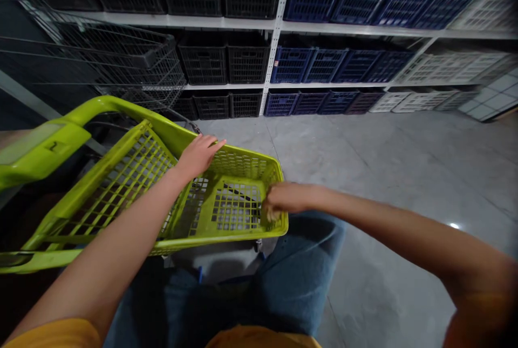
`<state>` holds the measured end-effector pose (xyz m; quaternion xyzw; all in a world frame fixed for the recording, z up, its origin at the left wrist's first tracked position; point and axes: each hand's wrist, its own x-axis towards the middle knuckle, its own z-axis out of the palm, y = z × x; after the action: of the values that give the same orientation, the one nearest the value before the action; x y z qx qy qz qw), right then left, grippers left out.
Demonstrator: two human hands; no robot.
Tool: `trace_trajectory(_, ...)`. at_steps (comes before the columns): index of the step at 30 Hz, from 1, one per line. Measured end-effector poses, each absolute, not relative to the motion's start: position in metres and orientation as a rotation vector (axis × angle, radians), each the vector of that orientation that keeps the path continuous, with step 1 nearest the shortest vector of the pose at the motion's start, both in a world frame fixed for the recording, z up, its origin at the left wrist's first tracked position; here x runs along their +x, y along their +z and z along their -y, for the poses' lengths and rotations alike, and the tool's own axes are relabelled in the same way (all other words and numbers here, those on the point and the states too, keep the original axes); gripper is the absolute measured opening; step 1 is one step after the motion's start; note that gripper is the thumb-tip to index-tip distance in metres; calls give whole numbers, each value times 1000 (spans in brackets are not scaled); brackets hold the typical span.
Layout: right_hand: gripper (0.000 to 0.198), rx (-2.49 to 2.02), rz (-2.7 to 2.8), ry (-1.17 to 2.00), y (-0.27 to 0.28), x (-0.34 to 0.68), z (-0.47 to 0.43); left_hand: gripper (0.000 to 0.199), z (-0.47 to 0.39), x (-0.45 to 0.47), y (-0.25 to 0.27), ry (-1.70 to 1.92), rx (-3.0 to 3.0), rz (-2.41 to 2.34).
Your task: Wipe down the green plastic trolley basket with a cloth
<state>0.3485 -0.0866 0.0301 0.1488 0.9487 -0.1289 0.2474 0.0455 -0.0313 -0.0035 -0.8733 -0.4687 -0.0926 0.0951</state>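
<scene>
A lime-green plastic shopping cart (198, 240) with grid walls spans the left and middle of the head view. Its basket holds nothing that I can see. My left hand (197, 158) grips the far side rim, its fingers over the edge and the thumb apart along it. At the front end of the basket, my right hand (289, 197) reaches over the rim with its fingers curled down inside. Something pale and yellowish shows beneath those fingers, too blurred to name.
A wire shopping cart (141, 59) stands behind on the left. White-framed shelves (270, 62) hold black crates (202, 62), blue crates (326, 65) and white crates (441, 67). Grey floor (388, 164) stretches to the right. My jeans-covered leg (307, 261) is close beside the green cart.
</scene>
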Motion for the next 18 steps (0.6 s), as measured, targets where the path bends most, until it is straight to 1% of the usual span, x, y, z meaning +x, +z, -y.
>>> trace_trajectory(3,26,264,-2487,-518,28,341,112,53,31,47,-3,-279,-2577,1377)
trace_trajectory(5,25,358,-2449,-488,28,338,102,52,31,47,-2,-287,-2595,1372)
trace_trajectory(6,23,437,-2451,-401,28,337,91,52,31,47,-2,-296,-2605,1374)
trace_trajectory(9,18,706,-2527,46,24,334,61,54,32,47,-1,-313,-2609,1396)
trace_trajectory(10,19,759,-2533,134,21,332,57,54,32,47,-1,-313,-2602,1403)
trace_trajectory(11,19,775,-2521,148,18,330,57,55,32,47,-1,-309,-2595,1409)
trace_trajectory(13,20,658,-2454,-54,11,324,68,54,32,48,-1,-294,-2583,1415)
trace_trajectory(16,24,362,-2276,-519,1,313,84,53,31,49,-1,-278,-2570,1415)
trace_trajectory(18,30,333,-2202,-645,-2,308,80,52,31,50,-1,-277,-2577,1416)
